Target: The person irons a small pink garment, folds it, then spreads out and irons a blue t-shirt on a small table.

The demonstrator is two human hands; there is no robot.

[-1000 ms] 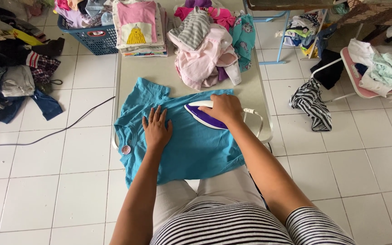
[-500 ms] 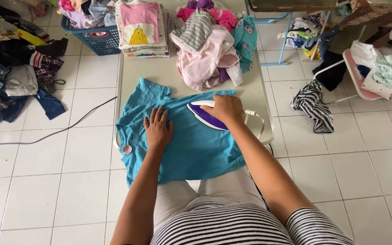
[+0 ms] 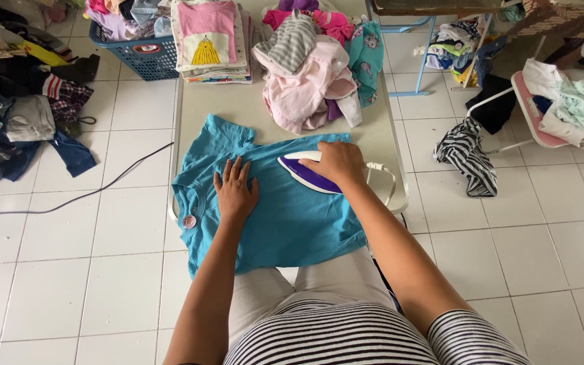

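So from the head cam: the right hand (image 3: 338, 164) is wrapped tight around the handle of the purple and white steam iron (image 3: 305, 174), which has slid a bit further left across the turquoise cotton t-shirt (image 3: 285, 216) compared with a second ago. That tee lies spread flat on the long pale ironing surface (image 3: 238, 108). The left hand (image 3: 235, 190) hasn't budged, fingers open and flat, pinning the cloth, holding nothing. Looks like a pass over the upper chest is underway. Further up the surface sit a folded stack topped by a pink shirt (image 3: 208, 34) and a rumpled pile of pink and grey clothes (image 3: 305, 81).
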